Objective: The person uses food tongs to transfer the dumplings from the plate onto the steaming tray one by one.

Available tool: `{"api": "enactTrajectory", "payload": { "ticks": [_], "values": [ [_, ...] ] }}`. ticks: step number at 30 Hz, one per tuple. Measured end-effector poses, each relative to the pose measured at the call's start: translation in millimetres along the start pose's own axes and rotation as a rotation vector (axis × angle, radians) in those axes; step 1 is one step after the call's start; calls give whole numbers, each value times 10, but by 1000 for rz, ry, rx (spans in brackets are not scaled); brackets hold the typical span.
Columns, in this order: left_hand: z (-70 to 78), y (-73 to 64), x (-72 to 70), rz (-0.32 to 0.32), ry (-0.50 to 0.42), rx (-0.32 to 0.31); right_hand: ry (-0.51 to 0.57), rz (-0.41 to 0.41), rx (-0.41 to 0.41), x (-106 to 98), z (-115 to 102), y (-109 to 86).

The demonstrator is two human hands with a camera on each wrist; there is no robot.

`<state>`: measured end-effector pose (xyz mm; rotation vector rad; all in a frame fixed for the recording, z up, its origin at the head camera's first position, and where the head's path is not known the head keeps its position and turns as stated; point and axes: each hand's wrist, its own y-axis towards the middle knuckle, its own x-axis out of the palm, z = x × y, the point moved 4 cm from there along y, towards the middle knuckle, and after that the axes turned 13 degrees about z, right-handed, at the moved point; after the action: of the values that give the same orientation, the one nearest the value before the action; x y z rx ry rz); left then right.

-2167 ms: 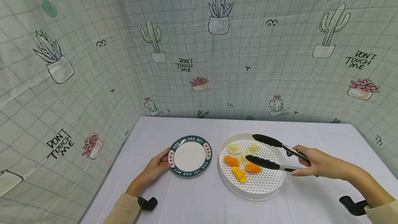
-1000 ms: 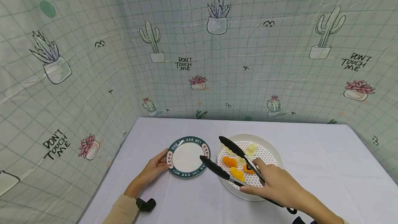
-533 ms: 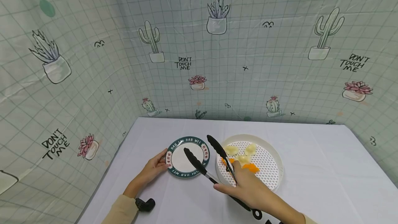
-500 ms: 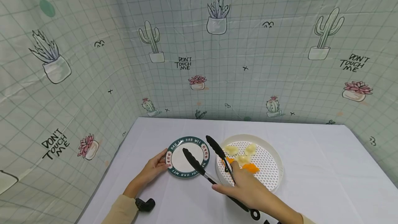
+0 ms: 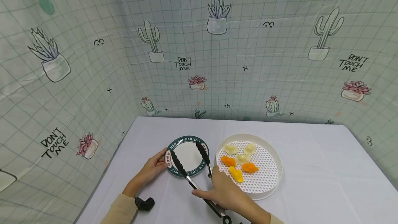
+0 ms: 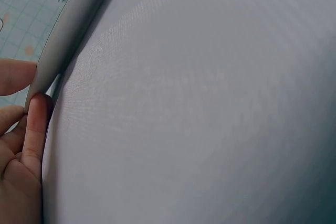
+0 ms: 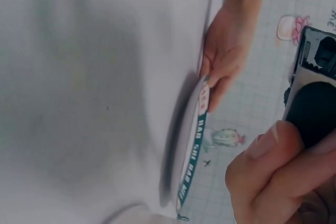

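Note:
My left hand (image 5: 152, 170) pinches the left rim of a round white plate (image 5: 186, 156) with a green lettered border. In the left wrist view, the thumb lies on one side of the rim and the fingers on the other. My right hand (image 5: 225, 193) grips black-tipped metal tongs (image 5: 193, 184). Their arms are spread over the plate, with nothing between the tips. To the right stands a round white perforated tray (image 5: 273, 182). On it are pale dumpling-shaped pieces (image 5: 242, 159), orange ones (image 5: 249, 168) and a yellow one (image 5: 236, 174).
A white cloth covers the table (image 5: 317, 168). Behind and to the left hangs a grid-patterned curtain (image 5: 236, 51) printed with cacti. A black wrist device (image 5: 144, 204) sits by my left sleeve (image 5: 119, 210).
My right hand has carried the spread tongs leftward from above the tray to above the plate. The pieces on the tray are uncovered again. My left hand stays at the plate's rim.

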<state>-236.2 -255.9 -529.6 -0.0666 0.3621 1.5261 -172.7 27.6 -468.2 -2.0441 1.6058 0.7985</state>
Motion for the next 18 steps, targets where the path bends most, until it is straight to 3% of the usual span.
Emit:
{"api": "enactTrajectory", "payload": {
  "ticks": [11,18],
  "values": [
    [10,0,-4,30,51,3,-128,53,6,238,-8,141],
    [-16,18,-4,8,41,12,-161,93,13,326,54,191]
  ]
}}
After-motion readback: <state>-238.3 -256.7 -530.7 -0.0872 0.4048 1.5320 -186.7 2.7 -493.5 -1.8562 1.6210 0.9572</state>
